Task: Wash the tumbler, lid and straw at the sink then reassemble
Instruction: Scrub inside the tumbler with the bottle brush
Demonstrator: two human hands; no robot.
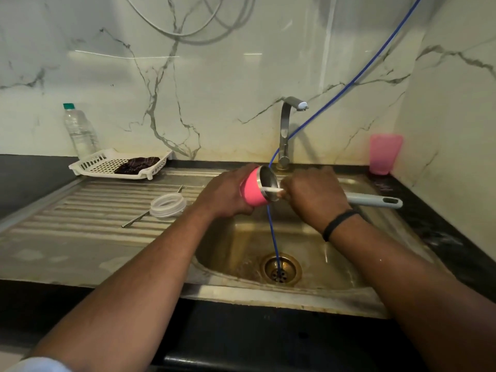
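left hand grips tilted tumbler | right hand grips brush inside

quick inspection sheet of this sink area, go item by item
surface: steel sink with ribbed drainboard, wet near the drain
job's things: pink tumbler tilted over the sink, brush going into its mouth; clear lid and metal straw on the drainboard
clutter: white tray holding a dark cloth, water bottle, pink cup
grippers: left hand grips the tumbler; right hand grips the brush
cables: blue hose runs into the drain; grey cables on the wall
surroundings: marble wall, tap
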